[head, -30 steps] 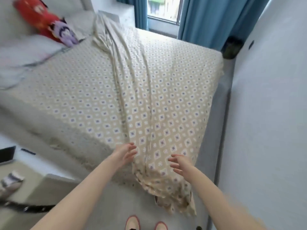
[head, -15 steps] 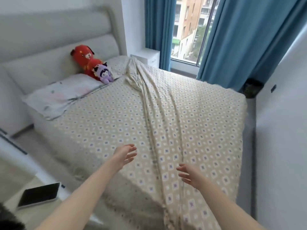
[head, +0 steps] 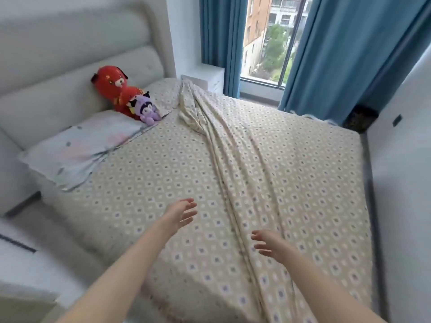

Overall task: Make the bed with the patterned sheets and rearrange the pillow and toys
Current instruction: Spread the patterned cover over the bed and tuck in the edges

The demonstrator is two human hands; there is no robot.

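The person stood near the foot end of the bed (head: 50, 195), both bare arms stretched forward over it. The left hand (head: 180, 212) hovered above the patterned sheet (head: 151, 180), its fingers (head: 190, 205) straight and a little spread, holding nothing. The right hand (head: 268, 243) was just beside a long bunched strip of cloth (head: 233, 159) with the same pattern, which ran down the middle of the bed. Its fingers were also loose and apart, with nothing in them. I could not tell whether either hand touched the cloth. The pillow (head: 81, 145) lay flat at the head end, on the person's left, against the headboard (head: 58, 66). A red toy (head: 112, 85) leaned on the headboard, and a small purple toy (head: 145, 110) sat in front, touching it. Blue curtains (head: 349, 54) hung beside the window (head: 268, 38).
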